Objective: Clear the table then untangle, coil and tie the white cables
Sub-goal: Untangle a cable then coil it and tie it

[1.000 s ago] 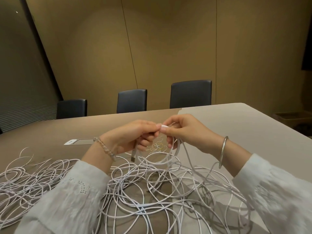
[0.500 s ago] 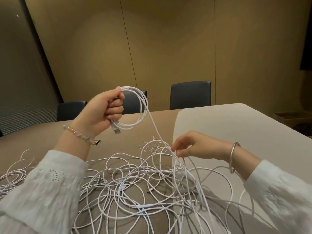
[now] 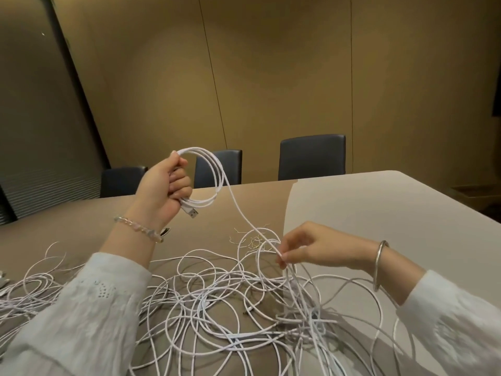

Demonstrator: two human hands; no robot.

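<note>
My left hand (image 3: 162,189) is raised above the table and grips a small coil of white cable (image 3: 214,180), whose USB plug (image 3: 192,213) pokes out below the fist. One strand runs from the coil down to my right hand (image 3: 309,246), which pinches it between thumb and fingertips just above the pile. A big tangle of white cables (image 3: 222,308) covers the brown table (image 3: 81,226) beneath both arms.
Thin twist ties (image 3: 250,241) lie just behind the tangle. A pale sheet (image 3: 379,213) covers the table's right part. More cable loops (image 3: 27,291) spread at the left. Three dark chairs (image 3: 311,158) stand along the far edge.
A second ago both hands met low over the tangle. My left hand lifted the coil up and left; my right hand dropped to the pile and slid along the trailing strand.
</note>
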